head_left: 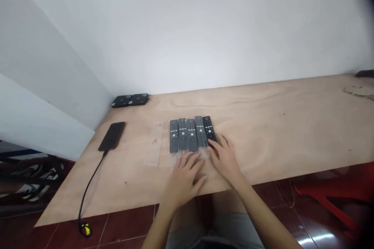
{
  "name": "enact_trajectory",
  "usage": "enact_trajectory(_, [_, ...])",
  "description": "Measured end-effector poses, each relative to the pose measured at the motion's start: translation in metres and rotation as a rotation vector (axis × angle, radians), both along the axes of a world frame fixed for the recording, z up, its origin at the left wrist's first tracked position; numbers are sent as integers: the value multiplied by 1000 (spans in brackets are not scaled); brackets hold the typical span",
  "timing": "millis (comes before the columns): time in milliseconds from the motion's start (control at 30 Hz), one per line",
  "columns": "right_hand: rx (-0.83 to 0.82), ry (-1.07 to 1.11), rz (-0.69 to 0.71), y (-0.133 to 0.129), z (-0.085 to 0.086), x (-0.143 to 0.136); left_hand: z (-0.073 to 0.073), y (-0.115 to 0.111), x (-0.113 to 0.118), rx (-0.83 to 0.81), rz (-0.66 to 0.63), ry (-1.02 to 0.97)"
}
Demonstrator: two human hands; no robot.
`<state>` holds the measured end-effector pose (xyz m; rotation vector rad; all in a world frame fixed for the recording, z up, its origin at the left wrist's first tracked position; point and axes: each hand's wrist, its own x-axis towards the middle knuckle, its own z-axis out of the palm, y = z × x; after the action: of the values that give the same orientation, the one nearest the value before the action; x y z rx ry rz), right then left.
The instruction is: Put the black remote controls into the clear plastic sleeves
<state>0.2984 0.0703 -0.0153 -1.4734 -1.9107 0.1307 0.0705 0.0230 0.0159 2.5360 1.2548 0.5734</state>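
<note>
Several remotes lie side by side on the wooden table, most of them in clear plastic sleeves, such as the leftmost sleeved remote (173, 136). At the right end of the row, a darker black remote (209, 126) seems to have no sleeve. My left hand (185, 179) rests with fingers spread at the lower ends of the middle remotes, over their plastic. My right hand (224, 159) is spread too, its fingers touching the lower end of the black remote. Left of the row lies a flat clear plastic sleeve (153, 146) with small printed marks.
A phone (112, 136) with a black cable (89, 186) lies on the left of the wooden table (277, 132). Two black boxes (130, 100) sit at the back left corner by the wall. A red chair (336, 194) stands beyond the front edge at right.
</note>
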Motion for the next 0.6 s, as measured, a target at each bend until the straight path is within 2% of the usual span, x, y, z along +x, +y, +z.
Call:
enact_trajectory(133, [23, 66, -2, -4, -5, 25, 0, 0, -1, 18, -3, -17])
enact_trajectory(200, [11, 89, -22, -15, -7, 49, -1, -1, 0, 21, 1, -24])
enact_trajectory(300, [-95, 169, 2, -37, -6, 93, -4, -1, -1, 32, 23, -31])
enact_trajectory(400, [-204, 217, 131, -55, 6, 131, -6, -3, -3, 65, 51, -72])
enact_trajectory(467, [-276, 223, 223, -63, 16, 146, -6, -4, -4, 66, 46, -110])
enact_trajectory(600, [-358, 243, 431, -66, 30, 144, -3, -11, -5, 8, -16, -163])
